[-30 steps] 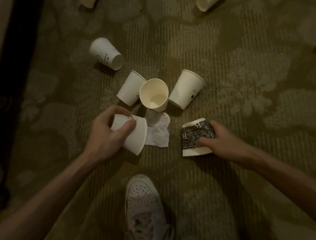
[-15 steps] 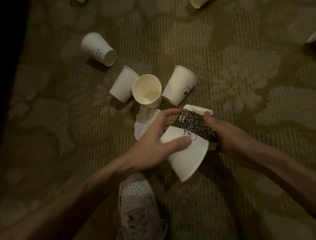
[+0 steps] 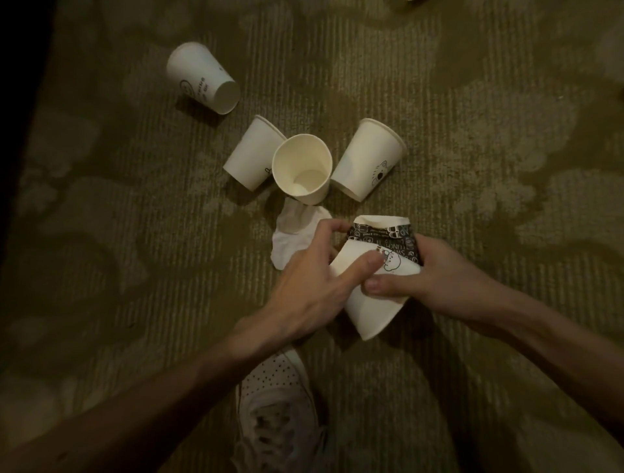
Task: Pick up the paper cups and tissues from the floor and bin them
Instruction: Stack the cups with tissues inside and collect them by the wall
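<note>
My left hand (image 3: 310, 287) grips a white paper cup (image 3: 374, 310), its base pushed into a flattened black-patterned cup (image 3: 381, 233). My right hand (image 3: 435, 280) holds that black cup, thumb pressing on the white one. A crumpled white tissue (image 3: 290, 239) lies on the carpet just left of my left hand. Beyond it three white cups sit clustered: one on its side (image 3: 251, 152), one with its mouth facing me (image 3: 302, 168), one tipped over with a bear print (image 3: 368, 158). Another white cup (image 3: 201, 77) lies farther left.
My white perforated shoe (image 3: 280, 405) stands on the patterned olive carpet (image 3: 489, 135) below the hands. A dark vertical edge (image 3: 17, 101) runs along the left side. A pale object (image 3: 410, 1) barely shows at the top edge.
The white cup has slid deeper into the black cup. My right thumb has come onto the white cup. The view shifted slightly closer.
</note>
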A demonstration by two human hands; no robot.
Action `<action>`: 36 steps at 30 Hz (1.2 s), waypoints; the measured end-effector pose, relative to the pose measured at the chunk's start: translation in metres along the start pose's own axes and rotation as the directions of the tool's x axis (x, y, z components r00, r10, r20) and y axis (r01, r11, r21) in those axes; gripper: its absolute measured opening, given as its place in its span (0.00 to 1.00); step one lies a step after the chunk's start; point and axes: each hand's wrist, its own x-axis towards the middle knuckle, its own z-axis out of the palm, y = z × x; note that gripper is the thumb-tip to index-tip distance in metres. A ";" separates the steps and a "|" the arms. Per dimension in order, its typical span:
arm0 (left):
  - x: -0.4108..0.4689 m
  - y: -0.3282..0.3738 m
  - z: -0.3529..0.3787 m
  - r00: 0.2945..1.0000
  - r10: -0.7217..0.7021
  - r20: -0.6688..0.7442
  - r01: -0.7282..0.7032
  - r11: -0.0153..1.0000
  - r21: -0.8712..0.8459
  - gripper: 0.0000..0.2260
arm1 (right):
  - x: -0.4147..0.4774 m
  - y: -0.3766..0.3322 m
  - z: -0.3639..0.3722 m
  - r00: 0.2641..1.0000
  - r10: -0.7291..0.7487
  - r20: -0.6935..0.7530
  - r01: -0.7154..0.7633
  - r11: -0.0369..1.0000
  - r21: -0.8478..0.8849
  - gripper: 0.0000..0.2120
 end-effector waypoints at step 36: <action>0.042 0.052 -0.016 0.646 0.738 -0.197 -0.565 0.635 0.526 0.13 | 0.007 0.010 -0.070 0.930 0.060 -0.363 -0.013 0.991 0.130 0.26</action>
